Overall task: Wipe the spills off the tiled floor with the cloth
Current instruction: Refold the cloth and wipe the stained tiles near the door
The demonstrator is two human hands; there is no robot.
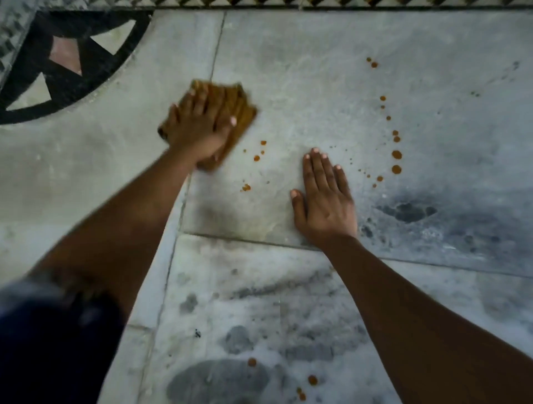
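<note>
A folded mustard-brown cloth (236,108) lies on the grey marble floor (317,86). My left hand (199,124) presses flat on top of it with straight fingers, blurred by motion. My right hand (324,199) rests flat on the floor, fingers straight, holding nothing. Orange-brown spill drops (396,154) run in a line right of my right hand. A few smaller drops (256,158) sit between the cloth and my right hand. More drops (312,380) lie near the bottom of the view.
A black, white and pink inlay pattern (66,57) curves across the floor at the upper left. A patterned border strip (288,3) runs along the top edge. Dark grey veining (409,212) marks the tile at the right. Dark clothing (49,346) fills the lower left.
</note>
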